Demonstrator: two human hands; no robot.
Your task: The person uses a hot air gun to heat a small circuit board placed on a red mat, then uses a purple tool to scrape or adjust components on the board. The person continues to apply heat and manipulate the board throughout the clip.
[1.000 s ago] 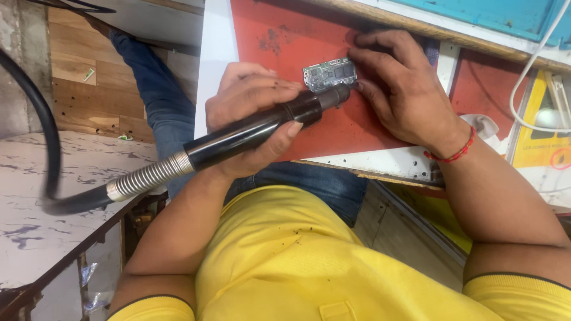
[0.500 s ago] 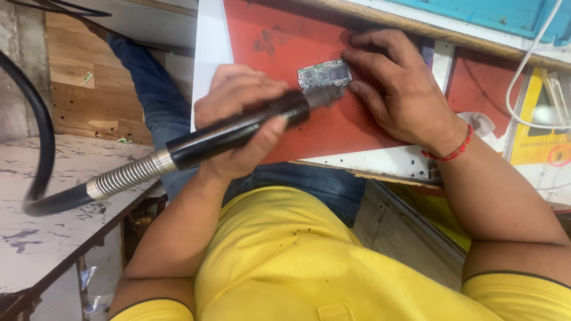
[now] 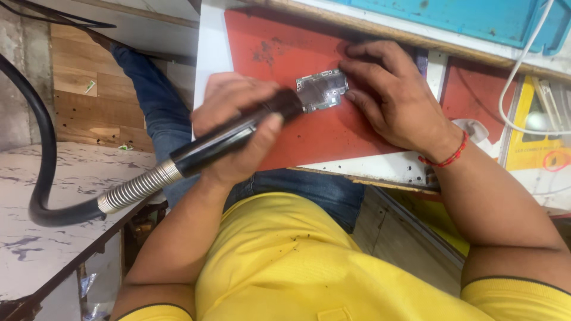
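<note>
A small silver-green circuit board lies on a red mat on the white bench. My right hand, with a red thread on its wrist, presses its fingertips on the board's right and top edges. My left hand grips a black handpiece tool like a thick pen. The tool's tip touches the left end of the board. A metal spring sleeve and a black hose run from the tool's back end off to the left.
A white cable and a yellow package lie at the right. A blue tray stands behind the mat. A marble-patterned side table is at the left. My yellow shirt and jeans fill the foreground.
The tool's tip has slid left along the board, from under its right part to its left end. My right hand stays pressed on the board.
</note>
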